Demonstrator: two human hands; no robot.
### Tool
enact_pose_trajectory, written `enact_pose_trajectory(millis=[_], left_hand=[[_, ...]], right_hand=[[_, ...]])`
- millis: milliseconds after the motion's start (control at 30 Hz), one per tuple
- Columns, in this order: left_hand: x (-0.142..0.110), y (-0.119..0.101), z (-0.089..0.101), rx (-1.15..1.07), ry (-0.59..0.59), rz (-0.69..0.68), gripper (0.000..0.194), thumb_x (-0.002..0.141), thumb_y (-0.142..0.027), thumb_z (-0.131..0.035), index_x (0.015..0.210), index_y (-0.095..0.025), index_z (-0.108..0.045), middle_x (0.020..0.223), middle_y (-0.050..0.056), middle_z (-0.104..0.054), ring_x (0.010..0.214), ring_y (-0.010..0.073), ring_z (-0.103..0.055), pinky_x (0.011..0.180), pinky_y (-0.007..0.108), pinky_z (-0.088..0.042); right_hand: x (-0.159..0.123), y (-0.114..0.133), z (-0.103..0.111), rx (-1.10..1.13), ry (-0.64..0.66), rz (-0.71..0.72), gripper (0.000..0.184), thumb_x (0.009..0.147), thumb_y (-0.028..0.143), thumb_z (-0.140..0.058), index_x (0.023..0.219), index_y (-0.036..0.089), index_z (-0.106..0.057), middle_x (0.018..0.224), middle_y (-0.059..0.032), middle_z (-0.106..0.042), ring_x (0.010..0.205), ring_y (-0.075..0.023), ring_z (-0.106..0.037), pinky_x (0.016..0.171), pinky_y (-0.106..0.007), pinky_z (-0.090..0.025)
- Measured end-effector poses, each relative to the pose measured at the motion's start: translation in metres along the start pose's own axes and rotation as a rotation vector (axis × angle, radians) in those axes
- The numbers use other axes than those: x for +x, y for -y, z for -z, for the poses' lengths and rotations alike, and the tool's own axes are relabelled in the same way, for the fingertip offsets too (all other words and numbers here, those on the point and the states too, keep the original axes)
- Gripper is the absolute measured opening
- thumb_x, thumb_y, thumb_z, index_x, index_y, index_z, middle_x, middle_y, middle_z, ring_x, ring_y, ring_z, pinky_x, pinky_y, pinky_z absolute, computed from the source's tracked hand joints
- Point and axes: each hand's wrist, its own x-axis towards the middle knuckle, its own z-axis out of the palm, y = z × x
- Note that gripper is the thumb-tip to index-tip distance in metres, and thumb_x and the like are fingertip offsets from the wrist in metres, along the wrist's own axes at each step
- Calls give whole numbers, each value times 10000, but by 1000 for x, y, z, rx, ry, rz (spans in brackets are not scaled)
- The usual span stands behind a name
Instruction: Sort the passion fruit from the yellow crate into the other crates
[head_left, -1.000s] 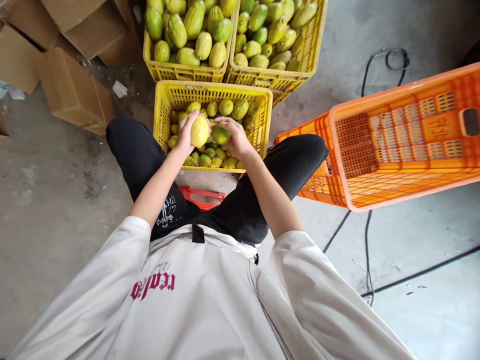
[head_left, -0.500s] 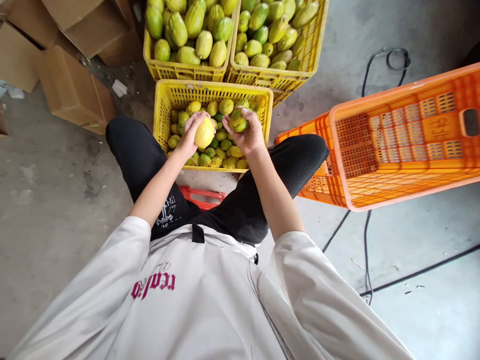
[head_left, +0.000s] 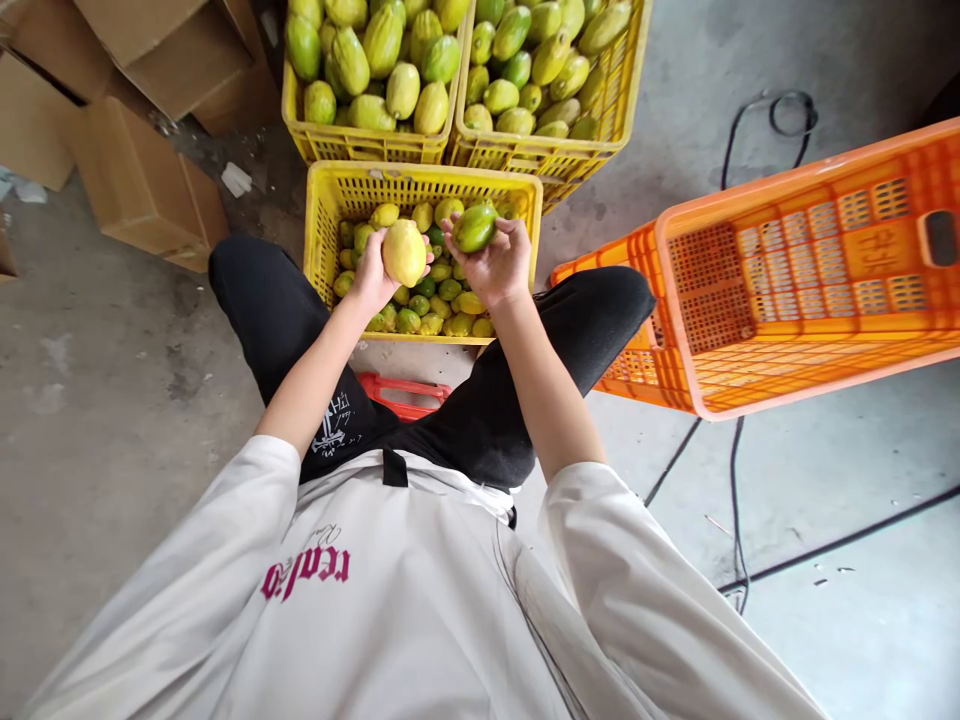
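Observation:
My left hand (head_left: pixel 377 272) holds a pale yellow papaya (head_left: pixel 404 252), its palm turned up under the fruit. In my right hand (head_left: pixel 501 262) lies a green papaya (head_left: pixel 475 228) with yellowish patches, the fingers curled about its sides. Both hands are over a yellow crate (head_left: pixel 424 172) between my knees, a short gap between the two fruits. Many smaller yellow and green papayas (head_left: pixel 431 324) lie inside that crate, partly hidden by my hands.
Two yellow crates of larger papayas, one left (head_left: pixel 371 140) and one right (head_left: pixel 540 150), stand just beyond. An orange crate (head_left: pixel 802 390) lies at my right, near black cables (head_left: pixel 739 520). Cardboard boxes (head_left: pixel 142 180) are at far left. Something red (head_left: pixel 405 392) shows between my thighs.
My right hand has moved right and up from beside the left, turning palm up with the green papaya. My left hand has shifted slightly right and rolled open under the yellow papaya.

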Motion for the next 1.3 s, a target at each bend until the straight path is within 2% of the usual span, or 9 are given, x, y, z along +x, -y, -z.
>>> enact_pose_trajectory(millis=[200,300,467,600,733,900,1067,1167,1300], left_hand=[[9,4,6,44,-33,-19,458,1087,-573,-347,1005,-220,-627,884,61,-705,970,285,-797,752,395,-656],[7,1,5,17,-35,2,484,1106,-558,-310,912,-222,-600,817,52,-679,988,281,-789,739,387,-639],[2,-3,2,44,-42,57,518,1049,-715,-439,836,-270,-597,749,48,-703,1231,340,-702,966,486,-593],[-4,-3,1,97,-77,33,537,976,-796,-553,835,-279,-580,790,51,-730,1334,374,-636,1134,579,-476],[-8,0,0,105,-99,-39,488,958,-715,-685,827,-260,-568,800,37,-697,1292,355,-656,1160,580,-453],[-2,6,3,66,-132,-123,430,802,-505,-932,894,-247,-601,912,23,-698,1282,303,-675,1061,434,-548],[-2,3,2,-6,-52,-79,327,956,-515,-769,1050,-235,-629,1078,59,-704,1360,311,-650,1048,422,-566],[-10,-2,-2,-11,15,-89,263,945,-426,-794,1072,-267,-627,1133,65,-745,1400,308,-617,1116,441,-539],[-21,-7,-8,4,128,-138,289,922,-336,-829,1099,-286,-607,1157,41,-768,1473,288,-568,1177,464,-495]], right_hand=[[-2,1,-1,-45,14,-48,741,670,954,-637,1028,306,-669,1185,-116,-758,1362,-427,-644,947,-614,-643],[-3,2,-3,-31,26,-59,759,680,944,-660,1076,297,-650,1157,-117,-743,1353,-422,-651,937,-591,-667],[-6,5,-8,-63,-32,-47,759,746,960,-640,1101,289,-623,1106,-86,-721,1270,-376,-694,924,-510,-695],[-11,12,-12,-41,-62,-72,687,731,867,-723,1151,341,-584,1247,-52,-719,1263,-354,-700,1018,-492,-657],[-15,17,-14,-12,-32,-92,661,710,779,-766,1190,373,-563,1318,-25,-722,1262,-338,-701,1101,-484,-599],[-10,14,-9,-43,56,-54,725,694,898,-670,1162,345,-650,1259,-63,-744,1293,-398,-669,992,-577,-608],[-8,15,-13,86,35,-56,705,684,873,-608,1092,304,-690,1228,-83,-767,1335,-389,-656,1018,-610,-578],[-11,17,-15,67,8,-54,680,701,868,-645,1073,300,-682,1260,-82,-771,1367,-366,-634,1079,-566,-574],[-12,17,-9,-44,-61,-73,719,673,953,-672,1043,339,-617,1252,-62,-750,1347,-378,-639,1047,-563,-635]])
